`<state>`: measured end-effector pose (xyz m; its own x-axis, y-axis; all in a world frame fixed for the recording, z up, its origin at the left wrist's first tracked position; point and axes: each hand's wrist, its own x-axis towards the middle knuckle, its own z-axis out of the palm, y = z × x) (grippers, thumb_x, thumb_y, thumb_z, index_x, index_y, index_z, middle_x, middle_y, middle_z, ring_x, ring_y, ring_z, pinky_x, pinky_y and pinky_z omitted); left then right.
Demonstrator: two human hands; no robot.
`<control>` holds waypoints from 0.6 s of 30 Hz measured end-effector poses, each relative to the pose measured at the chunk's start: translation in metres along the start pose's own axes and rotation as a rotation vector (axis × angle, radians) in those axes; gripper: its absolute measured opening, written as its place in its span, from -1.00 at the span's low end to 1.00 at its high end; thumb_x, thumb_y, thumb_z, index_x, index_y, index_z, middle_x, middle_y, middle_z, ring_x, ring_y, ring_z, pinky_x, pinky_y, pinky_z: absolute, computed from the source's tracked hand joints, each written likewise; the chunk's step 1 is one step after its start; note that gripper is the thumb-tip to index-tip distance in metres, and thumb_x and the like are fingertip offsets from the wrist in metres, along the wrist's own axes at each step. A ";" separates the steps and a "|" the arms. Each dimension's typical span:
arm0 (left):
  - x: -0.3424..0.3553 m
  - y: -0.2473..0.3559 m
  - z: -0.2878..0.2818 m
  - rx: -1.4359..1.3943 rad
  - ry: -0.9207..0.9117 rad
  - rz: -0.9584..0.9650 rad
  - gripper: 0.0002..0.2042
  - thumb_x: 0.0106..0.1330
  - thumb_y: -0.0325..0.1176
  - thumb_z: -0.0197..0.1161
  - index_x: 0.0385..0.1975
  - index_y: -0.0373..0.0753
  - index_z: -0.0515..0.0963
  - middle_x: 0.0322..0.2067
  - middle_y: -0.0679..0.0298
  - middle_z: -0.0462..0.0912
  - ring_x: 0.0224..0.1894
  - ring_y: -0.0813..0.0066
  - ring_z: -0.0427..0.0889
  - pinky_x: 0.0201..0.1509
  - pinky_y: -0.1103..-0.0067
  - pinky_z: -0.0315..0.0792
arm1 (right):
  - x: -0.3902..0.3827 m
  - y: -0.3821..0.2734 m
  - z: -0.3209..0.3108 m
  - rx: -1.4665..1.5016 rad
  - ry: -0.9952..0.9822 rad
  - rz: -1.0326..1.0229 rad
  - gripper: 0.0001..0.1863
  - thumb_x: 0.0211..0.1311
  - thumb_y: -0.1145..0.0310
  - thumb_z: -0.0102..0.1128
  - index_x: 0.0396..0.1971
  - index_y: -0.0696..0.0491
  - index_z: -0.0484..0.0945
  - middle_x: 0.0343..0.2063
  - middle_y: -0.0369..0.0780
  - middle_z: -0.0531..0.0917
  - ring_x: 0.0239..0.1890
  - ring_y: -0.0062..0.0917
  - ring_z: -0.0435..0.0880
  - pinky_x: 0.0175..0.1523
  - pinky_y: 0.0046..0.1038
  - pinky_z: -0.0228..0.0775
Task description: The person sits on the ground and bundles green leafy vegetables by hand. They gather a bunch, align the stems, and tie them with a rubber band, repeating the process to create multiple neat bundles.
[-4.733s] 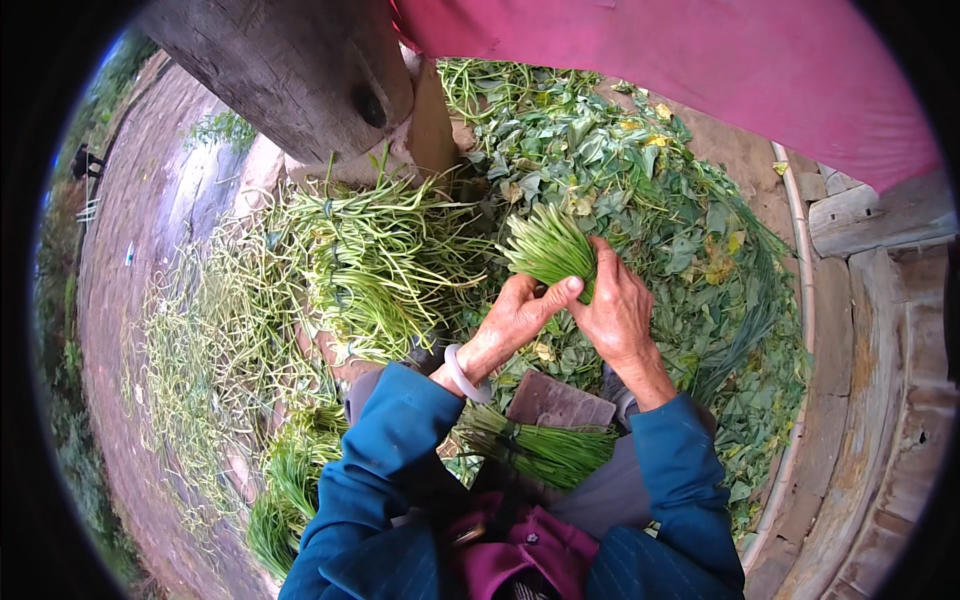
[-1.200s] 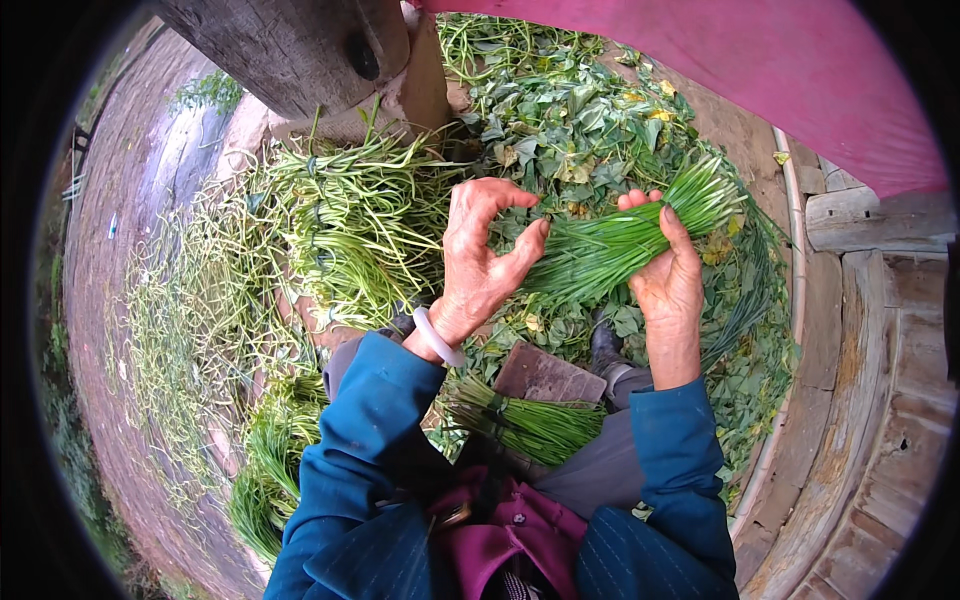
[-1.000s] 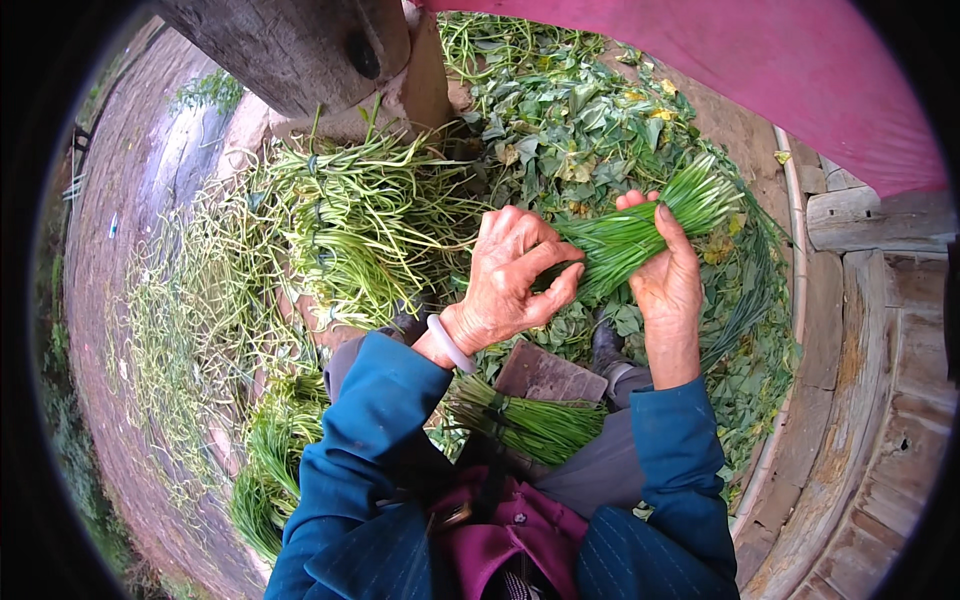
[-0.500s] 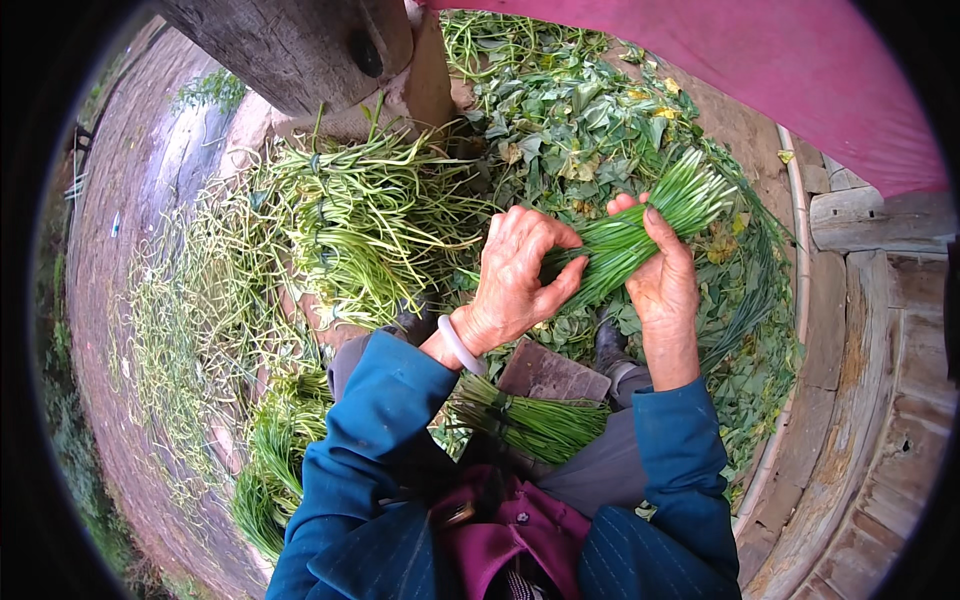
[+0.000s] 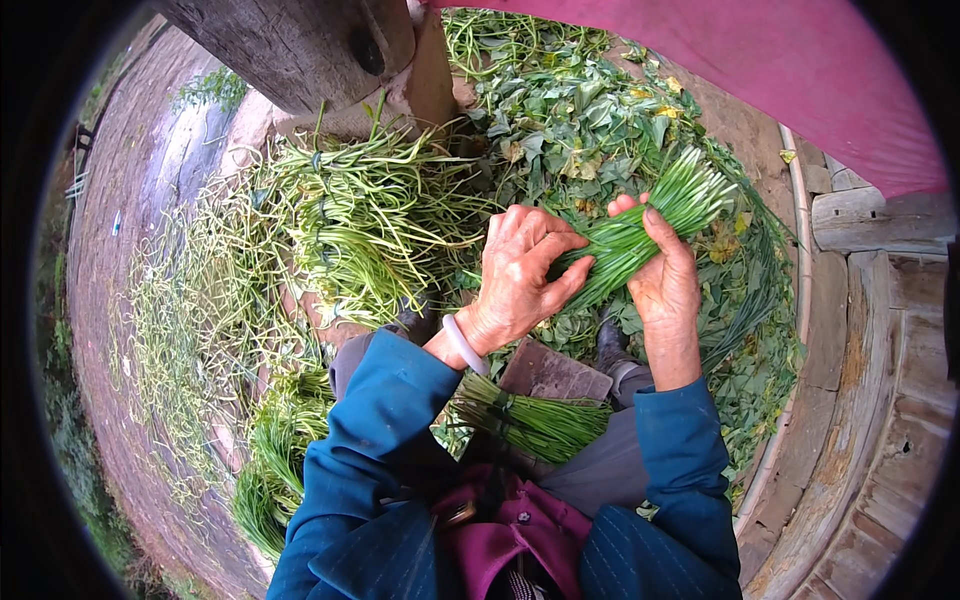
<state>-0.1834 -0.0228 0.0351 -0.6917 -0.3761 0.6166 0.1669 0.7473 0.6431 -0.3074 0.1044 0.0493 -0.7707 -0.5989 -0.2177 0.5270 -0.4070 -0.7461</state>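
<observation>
Nearest, a purple garment [image 5: 520, 525] between blue sleeves [image 5: 375, 425]; just beyond it, near the grey-trousered legs [image 5: 605, 465], a tied green bunch [image 5: 545, 425] lies with a dark band round it, a flat reddish-brown block [image 5: 555, 372] just past it; to the left, more green stalks [image 5: 268, 480] in a loose clump; above the legs, the held bundle of slender green stalks [image 5: 655, 230], raised and tilted, pale ends up and to the right; right hand [image 5: 665, 270] palm up, thumb over the top, fingers wrapped under, clamped on the bundle at its middle; left hand [image 5: 525, 265], pale bangle [image 5: 464, 345] at the wrist, at the bundle's lower left side; its thumb and forefinger curl toward each other, whether pinching a stalk cannot tell; bundle judged light, springy and smooth, single stalks apt to slip or bruise; best held round the firmer part near the pale ends, snugly, without crushing; beyond, on the left, a heap of long pale-green strands [image 5: 365, 215] with dark ties; a spread of leaves [image 5: 555, 140], some yellowed, ahead and to the right; farther out, a wooden post [image 5: 290, 50], pink cloth [image 5: 720, 80], weathered timbers [image 5: 870, 340] at right.
</observation>
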 end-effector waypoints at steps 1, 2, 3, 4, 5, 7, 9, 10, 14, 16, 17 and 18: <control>0.000 0.000 0.000 0.009 0.000 0.008 -0.78 -0.10 -0.45 0.42 -0.40 -0.17 0.59 -0.40 0.32 0.54 -0.27 0.32 0.46 -0.22 0.45 0.28 | 0.000 0.000 -0.003 -0.010 -0.026 0.005 -0.69 0.14 0.45 0.22 -0.11 0.14 0.45 -0.19 -0.09 0.62 -0.05 -0.33 0.59 0.03 -0.24 0.47; 0.000 0.000 0.001 0.018 0.000 0.016 -0.78 -0.10 -0.45 0.42 -0.41 -0.17 0.58 -0.40 0.33 0.54 -0.27 0.32 0.46 -0.23 0.45 0.28 | 0.001 0.001 -0.003 -0.017 -0.022 0.002 -0.69 0.14 0.45 0.22 -0.11 0.14 0.45 -0.19 -0.09 0.62 -0.05 -0.33 0.59 0.03 -0.24 0.47; 0.000 0.000 0.001 0.029 0.003 0.028 -0.79 -0.10 -0.46 0.41 -0.41 -0.17 0.58 -0.40 0.33 0.53 -0.27 0.32 0.46 -0.23 0.45 0.28 | 0.001 0.001 -0.003 -0.023 -0.018 -0.001 -0.70 0.14 0.45 0.22 -0.11 0.14 0.45 -0.19 -0.09 0.62 -0.05 -0.34 0.59 0.03 -0.24 0.47; 0.000 0.000 0.001 0.041 0.006 0.040 -0.79 -0.09 -0.47 0.40 -0.42 -0.17 0.57 -0.40 0.33 0.53 -0.27 0.31 0.46 -0.23 0.45 0.27 | 0.001 0.002 -0.002 -0.029 -0.014 -0.003 -0.70 0.14 0.45 0.21 -0.11 0.14 0.45 -0.19 -0.09 0.62 -0.05 -0.34 0.59 0.02 -0.24 0.47; 0.000 0.000 0.000 0.053 0.010 0.051 -0.80 -0.09 -0.48 0.39 -0.43 -0.17 0.57 -0.40 0.33 0.53 -0.28 0.31 0.46 -0.23 0.45 0.27 | 0.001 0.002 -0.002 -0.036 -0.013 -0.001 -0.70 0.14 0.45 0.21 -0.11 0.13 0.46 -0.19 -0.09 0.62 -0.06 -0.34 0.59 0.02 -0.24 0.48; 0.001 0.000 0.001 0.066 0.015 0.049 -0.83 -0.09 -0.46 0.36 -0.46 -0.16 0.56 -0.43 0.35 0.51 -0.29 0.33 0.45 -0.22 0.45 0.26 | 0.000 0.002 -0.001 -0.049 -0.011 0.002 -0.70 0.14 0.45 0.21 -0.11 0.13 0.46 -0.20 -0.09 0.62 -0.06 -0.34 0.59 0.02 -0.24 0.48; 0.001 0.001 0.001 0.049 0.015 0.010 -0.86 -0.08 -0.47 0.33 -0.49 -0.15 0.55 -0.48 0.36 0.49 -0.32 0.34 0.45 -0.22 0.45 0.26 | 0.000 0.002 -0.001 -0.050 -0.015 0.006 -0.70 0.14 0.45 0.21 -0.11 0.13 0.46 -0.20 -0.09 0.63 -0.07 -0.33 0.59 0.02 -0.24 0.48; 0.001 0.002 0.000 0.027 0.014 -0.026 -0.87 -0.08 -0.48 0.31 -0.50 -0.16 0.55 -0.51 0.36 0.48 -0.35 0.35 0.46 -0.22 0.45 0.27 | -0.001 0.002 -0.001 -0.050 -0.017 0.009 -0.70 0.14 0.45 0.21 -0.11 0.13 0.46 -0.20 -0.09 0.63 -0.07 -0.33 0.59 0.02 -0.24 0.48; 0.000 -0.001 -0.001 -0.044 0.017 -0.080 -0.90 -0.05 -0.52 0.27 -0.51 -0.20 0.54 -0.51 0.34 0.58 -0.41 0.35 0.51 -0.23 0.48 0.30 | 0.000 0.003 0.000 -0.060 -0.017 0.009 -0.70 0.14 0.45 0.21 -0.11 0.13 0.46 -0.21 -0.09 0.63 -0.07 -0.33 0.60 0.02 -0.24 0.47; 0.000 -0.005 -0.002 -0.082 0.020 -0.080 -0.91 -0.04 -0.53 0.26 -0.52 -0.21 0.53 -0.51 0.33 0.59 -0.42 0.36 0.52 -0.21 0.49 0.32 | 0.000 0.003 -0.002 -0.055 -0.008 0.017 -0.70 0.14 0.45 0.21 -0.11 0.13 0.46 -0.20 -0.09 0.63 -0.08 -0.34 0.60 0.02 -0.24 0.47; 0.001 -0.006 -0.003 -0.101 0.021 -0.079 -0.91 -0.03 -0.53 0.26 -0.52 -0.21 0.53 -0.52 0.33 0.59 -0.42 0.36 0.53 -0.21 0.49 0.32 | 0.001 0.003 -0.001 -0.054 -0.003 0.009 -0.70 0.14 0.45 0.21 -0.11 0.14 0.46 -0.20 -0.09 0.63 -0.08 -0.34 0.60 0.02 -0.24 0.47; 0.001 -0.007 -0.004 -0.105 0.037 -0.096 -0.92 -0.03 -0.53 0.25 -0.52 -0.22 0.53 -0.52 0.32 0.60 -0.41 0.37 0.53 -0.20 0.50 0.33 | 0.000 0.003 -0.001 -0.054 0.003 0.000 -0.70 0.13 0.45 0.21 -0.11 0.14 0.46 -0.20 -0.10 0.63 -0.07 -0.34 0.60 0.02 -0.24 0.47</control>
<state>-0.1825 -0.0308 0.0335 -0.6819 -0.4648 0.5647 0.1752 0.6459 0.7431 -0.3066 0.1035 0.0465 -0.7719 -0.5967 -0.2193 0.5069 -0.3694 -0.7788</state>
